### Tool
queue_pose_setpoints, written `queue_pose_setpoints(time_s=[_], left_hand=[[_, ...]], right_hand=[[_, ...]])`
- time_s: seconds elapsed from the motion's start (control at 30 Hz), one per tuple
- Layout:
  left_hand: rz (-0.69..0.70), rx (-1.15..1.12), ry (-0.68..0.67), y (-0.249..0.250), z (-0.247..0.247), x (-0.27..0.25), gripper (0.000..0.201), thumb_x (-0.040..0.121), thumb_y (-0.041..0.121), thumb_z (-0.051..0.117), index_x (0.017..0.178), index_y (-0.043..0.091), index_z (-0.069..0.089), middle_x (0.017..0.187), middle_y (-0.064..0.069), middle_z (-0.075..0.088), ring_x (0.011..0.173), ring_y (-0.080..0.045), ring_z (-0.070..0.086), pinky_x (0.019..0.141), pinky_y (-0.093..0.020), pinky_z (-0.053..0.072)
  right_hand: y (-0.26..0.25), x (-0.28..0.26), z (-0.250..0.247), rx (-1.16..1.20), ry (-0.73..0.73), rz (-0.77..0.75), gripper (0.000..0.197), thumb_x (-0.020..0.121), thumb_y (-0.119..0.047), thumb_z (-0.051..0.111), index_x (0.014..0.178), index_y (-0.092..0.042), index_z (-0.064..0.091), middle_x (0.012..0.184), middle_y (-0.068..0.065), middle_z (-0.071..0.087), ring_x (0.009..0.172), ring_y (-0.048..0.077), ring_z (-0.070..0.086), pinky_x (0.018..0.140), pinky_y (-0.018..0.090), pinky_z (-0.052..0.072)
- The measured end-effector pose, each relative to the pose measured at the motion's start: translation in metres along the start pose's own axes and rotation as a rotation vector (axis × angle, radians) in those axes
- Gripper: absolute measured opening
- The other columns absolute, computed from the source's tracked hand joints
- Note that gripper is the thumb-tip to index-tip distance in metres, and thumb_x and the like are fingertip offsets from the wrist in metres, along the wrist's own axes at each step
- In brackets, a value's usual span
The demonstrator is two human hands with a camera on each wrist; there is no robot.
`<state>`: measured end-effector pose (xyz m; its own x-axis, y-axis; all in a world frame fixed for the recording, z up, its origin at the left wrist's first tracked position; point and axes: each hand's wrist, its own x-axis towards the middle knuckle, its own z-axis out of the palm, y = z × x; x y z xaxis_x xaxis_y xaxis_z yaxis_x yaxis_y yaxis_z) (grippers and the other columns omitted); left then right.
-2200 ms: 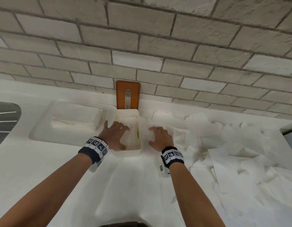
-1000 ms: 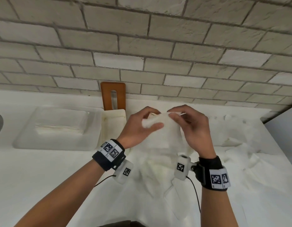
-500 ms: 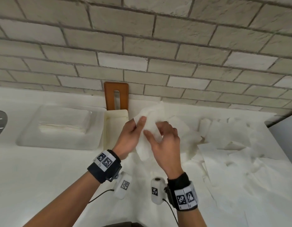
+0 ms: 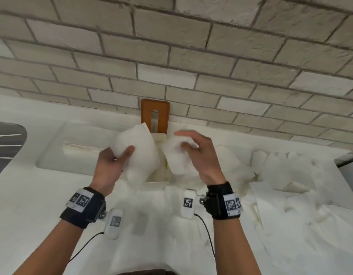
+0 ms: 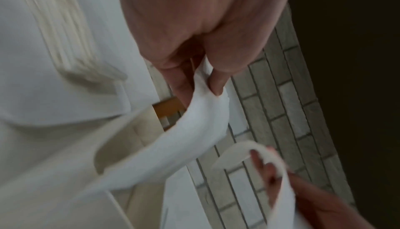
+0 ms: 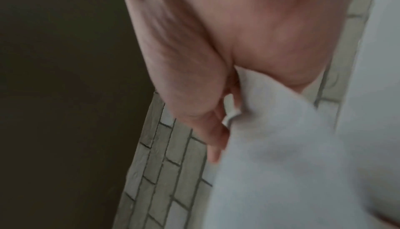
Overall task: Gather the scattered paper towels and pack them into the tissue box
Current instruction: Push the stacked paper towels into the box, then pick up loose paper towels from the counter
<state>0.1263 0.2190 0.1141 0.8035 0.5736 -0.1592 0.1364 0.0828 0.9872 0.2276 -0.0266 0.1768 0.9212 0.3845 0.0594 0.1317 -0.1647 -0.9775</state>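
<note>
Soft, white, crumpled paper towels (image 4: 290, 175) lie scattered over the right half of the smooth white surface (image 4: 23, 205), some flat, some folded. The wall behind is rough pale brick (image 4: 171, 46). An orange-brown lid with a slot (image 4: 161, 114) stands against that wall. Just before it sits the cream rectangular tissue box (image 4: 161, 176), open at the top; its contents are hidden by the hands and towels. To its left a clear, shallow plastic tray (image 4: 52, 153) holds a flat stack of folded towels (image 4: 80, 148).

Left hand (image 4: 110, 165): thumb and fingers pinch one limp paper towel (image 4: 138, 151), raised over the box. Right hand (image 4: 199, 155): fingers curled round a second towel (image 4: 175, 157), just beside the box's right edge. The hands are apart.
</note>
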Motion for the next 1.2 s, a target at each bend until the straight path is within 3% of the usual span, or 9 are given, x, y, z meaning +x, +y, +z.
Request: queue_pose_setpoints(time_s=[0.13, 0.27, 0.43, 0.53, 0.63, 0.77, 0.9, 0.97, 1.2], left_hand=[[0.051, 0.042, 0.063, 0.011, -0.039, 0.005, 0.037, 0.093, 0.037, 0.081, 0.123, 0.016, 0.074, 0.11, 0.0, 0.081, 0.103, -0.019, 0.076, 0.079, -0.041, 0.06], [0.093, 0.003, 0.067, 0.022, -0.058, 0.002, 0.034, 0.093, 0.026, 0.081, 0.124, 0.014, 0.074, 0.113, 0.002, 0.081, 0.104, -0.014, 0.077, 0.083, -0.038, 0.06], [0.09, -0.042, 0.078, 0.027, -0.064, 0.002, 0.039, 0.09, 0.027, 0.083, 0.122, 0.007, 0.075, 0.111, -0.003, 0.082, 0.103, -0.02, 0.079, 0.081, -0.035, 0.06], [0.093, -0.065, 0.07, 0.029, -0.061, 0.001, 0.037, 0.09, 0.026, 0.082, 0.12, 0.006, 0.075, 0.108, -0.003, 0.082, 0.1, -0.019, 0.079, 0.072, -0.024, 0.062], [0.091, -0.081, 0.036, 0.03, -0.055, -0.001, 0.035, 0.091, 0.028, 0.081, 0.119, 0.007, 0.076, 0.109, -0.005, 0.082, 0.1, -0.021, 0.079, 0.072, -0.024, 0.062], [0.073, -0.114, 0.01, 0.031, -0.041, -0.002, 0.038, 0.094, 0.035, 0.076, 0.12, 0.007, 0.074, 0.111, -0.006, 0.082, 0.104, -0.026, 0.078, 0.078, -0.032, 0.063], [0.073, -0.085, -0.071, 0.028, -0.002, -0.013, 0.032, 0.102, 0.038, 0.068, 0.125, 0.015, 0.073, 0.112, -0.003, 0.081, 0.105, -0.023, 0.078, 0.085, -0.041, 0.063], [0.11, -0.023, -0.139, 0.028, 0.021, -0.024, 0.023, 0.107, 0.03, 0.061, 0.127, 0.022, 0.071, 0.112, 0.003, 0.081, 0.104, -0.015, 0.078, 0.081, -0.031, 0.063], [0.136, -0.086, -0.07, 0.023, 0.025, -0.044, 0.033, 0.105, 0.038, 0.063, 0.133, 0.022, 0.066, 0.122, 0.006, 0.078, 0.115, -0.014, 0.074, 0.096, -0.041, 0.06]], right_hand=[[-0.011, 0.025, 0.032, 0.274, 0.06, -0.111, 0.036, 0.1, 0.001, 0.069, 0.128, -0.02, 0.075, 0.134, -0.009, 0.073, 0.131, 0.017, 0.062, 0.105, 0.037, 0.053], [0.036, 0.046, 0.071, -0.065, 0.106, 0.095, 0.03, 0.097, -0.011, 0.072, 0.118, -0.031, 0.076, 0.131, -0.014, 0.072, 0.117, -0.002, 0.064, 0.098, 0.029, 0.055], [0.084, 0.056, 0.111, -0.54, -0.285, 0.381, 0.055, 0.096, -0.001, 0.066, 0.149, -0.01, 0.052, 0.151, 0.014, 0.055, 0.137, 0.032, 0.056, 0.101, 0.03, 0.052], [0.097, 0.052, 0.126, -0.753, -0.364, 0.387, 0.062, 0.102, 0.001, 0.059, 0.159, 0.002, 0.034, 0.159, 0.022, 0.044, 0.146, 0.038, 0.046, 0.12, 0.042, 0.043], [0.093, 0.044, 0.125, -0.824, -0.383, 0.321, 0.059, 0.103, -0.001, 0.057, 0.158, -0.003, 0.035, 0.155, 0.02, 0.043, 0.142, 0.038, 0.048, 0.118, 0.044, 0.045], [0.048, 0.021, 0.11, -0.399, 0.055, 0.07, 0.027, 0.115, -0.03, 0.045, 0.137, -0.023, 0.059, 0.139, 0.0, 0.061, 0.127, 0.017, 0.061, 0.104, 0.028, 0.048], [0.008, -0.018, 0.114, 0.029, -0.051, 0.004, 0.05, 0.111, -0.065, 0.031, 0.145, -0.035, 0.05, 0.136, -0.017, 0.069, 0.125, 0.004, 0.065, 0.106, 0.031, 0.053], [0.008, -0.028, 0.115, -0.018, -0.047, -0.014, 0.045, 0.11, -0.064, 0.037, 0.143, -0.034, 0.048, 0.133, -0.015, 0.07, 0.123, 0.007, 0.067, 0.107, 0.038, 0.055], [0.045, -0.059, 0.072, -0.037, -0.062, 0.069, 0.044, 0.098, -0.033, 0.079, 0.137, -0.025, 0.06, 0.123, -0.014, 0.074, 0.111, 0.002, 0.071, 0.094, 0.031, 0.061]])
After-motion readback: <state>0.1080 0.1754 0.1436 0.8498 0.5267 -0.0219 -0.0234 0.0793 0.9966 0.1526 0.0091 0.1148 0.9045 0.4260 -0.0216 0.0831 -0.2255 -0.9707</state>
